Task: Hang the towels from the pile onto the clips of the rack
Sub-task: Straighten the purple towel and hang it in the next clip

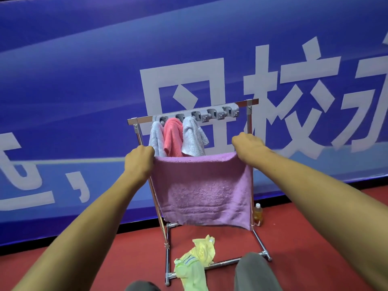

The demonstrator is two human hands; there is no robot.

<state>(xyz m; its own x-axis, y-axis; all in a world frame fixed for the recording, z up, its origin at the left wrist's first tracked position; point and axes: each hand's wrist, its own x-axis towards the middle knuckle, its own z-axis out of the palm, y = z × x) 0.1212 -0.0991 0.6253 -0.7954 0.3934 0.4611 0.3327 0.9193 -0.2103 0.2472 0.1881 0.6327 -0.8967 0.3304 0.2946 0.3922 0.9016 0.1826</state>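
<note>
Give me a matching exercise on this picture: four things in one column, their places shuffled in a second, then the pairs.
1. purple towel
2. pink towel
3. yellow-green towel
4. bottle

A. lying on the floor at the rack's base
B. standing on the floor beside the banner
C. hanging from a clip
D. held up between left hand and right hand

Pairs: 1-D, 2-C, 3-A, 4-B

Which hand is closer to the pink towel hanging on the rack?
Left. The left hand, gripping one corner of the purple towel, is just below-left of the pink towel; the right hand grips the other corner, farther to its right.
</note>
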